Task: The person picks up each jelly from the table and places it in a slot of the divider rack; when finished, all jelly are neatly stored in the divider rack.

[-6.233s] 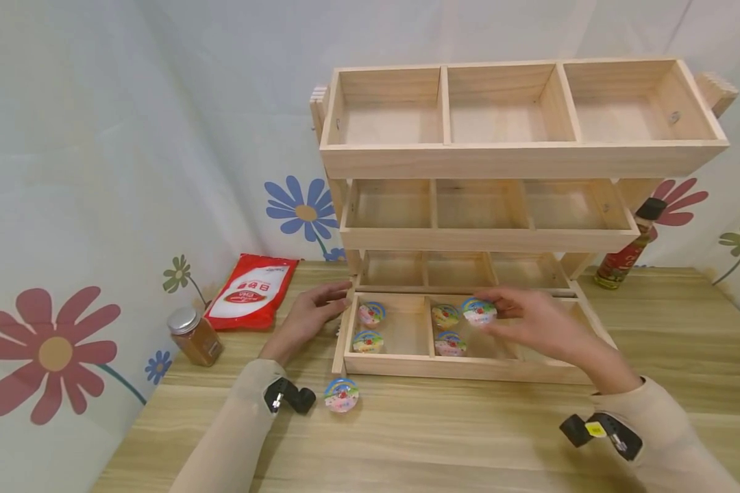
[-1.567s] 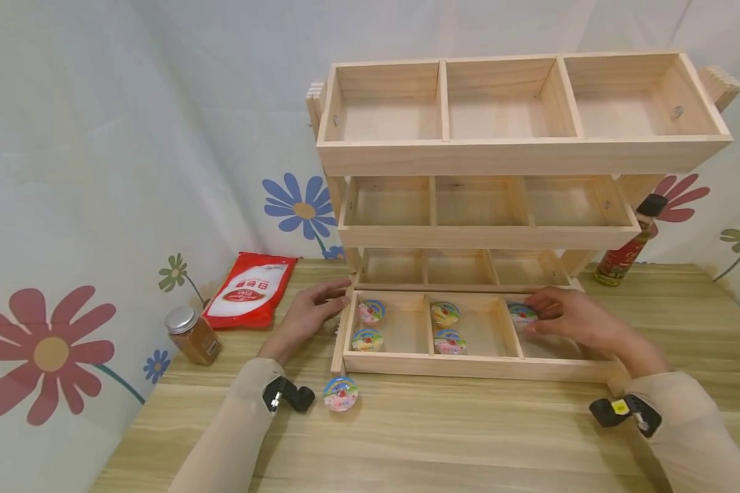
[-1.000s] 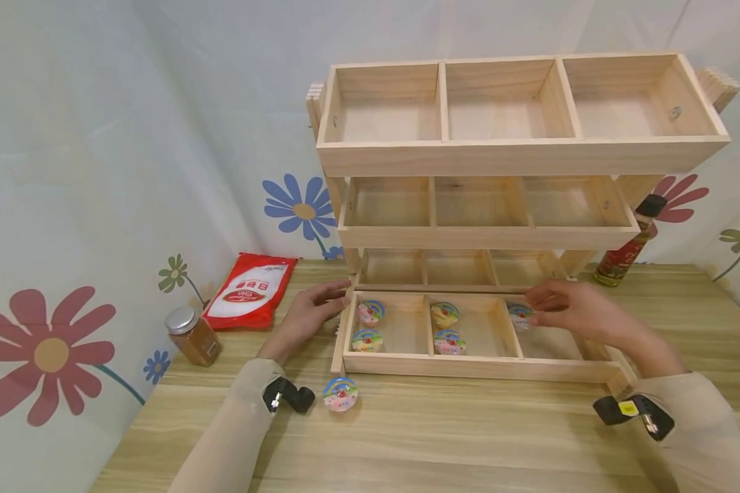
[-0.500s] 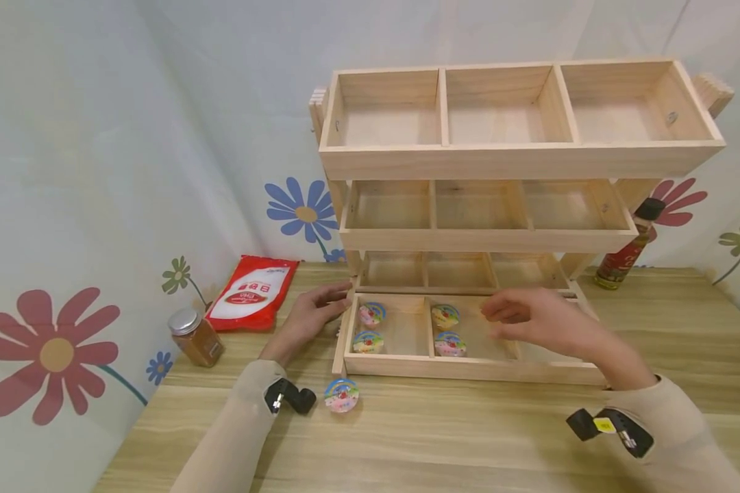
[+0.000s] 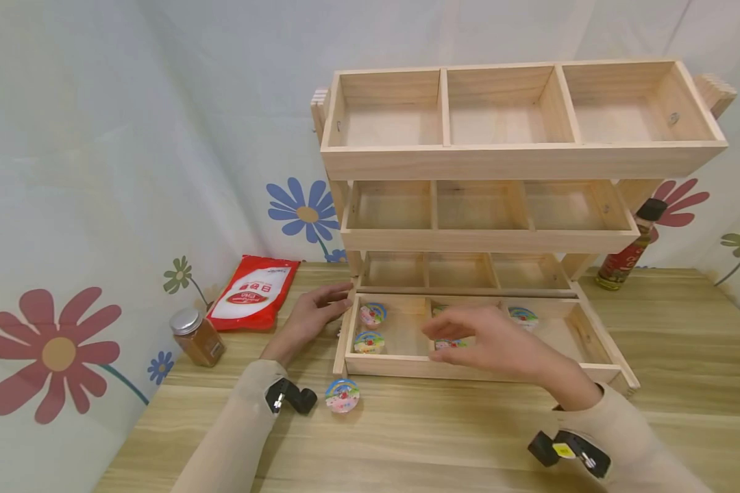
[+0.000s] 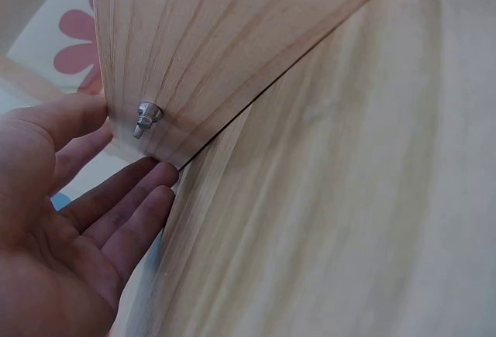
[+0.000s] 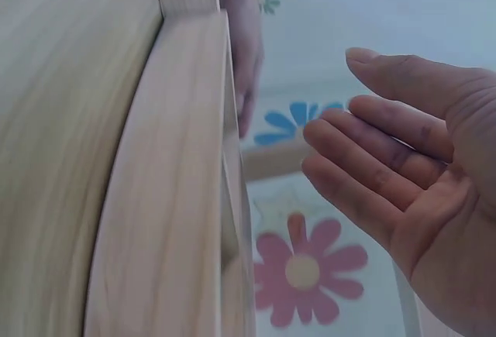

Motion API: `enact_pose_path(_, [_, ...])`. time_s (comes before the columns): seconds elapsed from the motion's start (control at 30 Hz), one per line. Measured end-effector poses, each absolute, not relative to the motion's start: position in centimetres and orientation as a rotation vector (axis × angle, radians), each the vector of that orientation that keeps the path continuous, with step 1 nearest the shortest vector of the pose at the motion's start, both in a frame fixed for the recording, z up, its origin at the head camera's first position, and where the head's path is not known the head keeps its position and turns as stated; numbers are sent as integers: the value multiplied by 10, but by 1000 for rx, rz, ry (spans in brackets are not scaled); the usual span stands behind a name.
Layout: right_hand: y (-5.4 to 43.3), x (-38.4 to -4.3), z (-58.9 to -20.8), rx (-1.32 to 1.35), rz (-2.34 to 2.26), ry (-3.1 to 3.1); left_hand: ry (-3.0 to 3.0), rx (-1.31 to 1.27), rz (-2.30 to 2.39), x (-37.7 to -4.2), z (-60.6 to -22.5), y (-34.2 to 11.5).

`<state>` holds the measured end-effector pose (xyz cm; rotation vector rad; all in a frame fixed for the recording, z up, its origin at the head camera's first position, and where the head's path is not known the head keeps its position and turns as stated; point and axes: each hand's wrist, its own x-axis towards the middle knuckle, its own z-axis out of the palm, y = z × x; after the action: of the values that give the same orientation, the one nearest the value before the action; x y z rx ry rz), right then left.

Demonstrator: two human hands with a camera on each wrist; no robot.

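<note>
My left hand rests at the left end of the wooden rack's bottom tray; in the left wrist view its fingertips touch a side panel near a wing-nut. My right hand hovers over the tray's middle compartment, fingers extended, with nothing in its palm in the right wrist view. Small jelly cups with printed lids sit in the tray: a pink cup and a yellowish cup at left, two mostly hidden behind my right hand, and one cup at right. Another jelly cup is on the table.
Above the bottom tray rise tiers of three-compartment trays, topped by the upper tray. A red-and-white bag and a spice jar lie left. Behind the rack's right side stands a bottle.
My right hand carried a jelly cup from over the middle compartment into the right one and let it go. It then moved left over the middle compartment. The left hand stays put.
</note>
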<state>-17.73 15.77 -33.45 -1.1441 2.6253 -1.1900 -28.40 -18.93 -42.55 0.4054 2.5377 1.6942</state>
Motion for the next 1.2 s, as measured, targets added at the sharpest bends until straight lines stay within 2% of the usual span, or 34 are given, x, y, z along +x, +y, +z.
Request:
enact_pose_path(0.17, [135,-176,-341,-1287,-1177,2635,2540,408,1692,-284,-425,-189])
enact_pose_path(0.77, [73,-173,-362,-1450,-1315,2462,2528,418,1723,-284,-425,-188])
enact_pose_path(1.2, [47,-163,-382,-1176,-1299,2475,2524,414,1735,-285,-426,-188])
